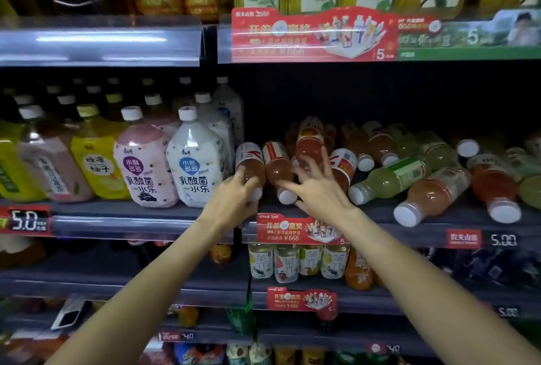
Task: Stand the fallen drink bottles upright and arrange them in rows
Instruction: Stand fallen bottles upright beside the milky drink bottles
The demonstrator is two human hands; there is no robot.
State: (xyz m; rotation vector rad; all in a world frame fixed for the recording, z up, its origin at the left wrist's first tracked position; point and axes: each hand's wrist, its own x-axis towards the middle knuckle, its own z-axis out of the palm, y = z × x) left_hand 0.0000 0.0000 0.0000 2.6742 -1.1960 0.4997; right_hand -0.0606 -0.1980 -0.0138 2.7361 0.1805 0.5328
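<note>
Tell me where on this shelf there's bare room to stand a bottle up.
Bare shelf shows along the front edge, between the right hand and the fallen green bottle. The dark space behind the pile looks open. Around the left hand and the fallen orange bottles it is crowded.

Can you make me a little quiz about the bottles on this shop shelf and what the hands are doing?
1. True or false: the pale green bottle is standing upright.
2. Which hand grips the leftmost orange bottle: A) left hand, B) right hand, C) neither?
3. Fill in: the fallen bottles' caps are ____ in colour.

Key: 1. False, it lies on its side on the shelf. 2. A. 3. White.
</note>
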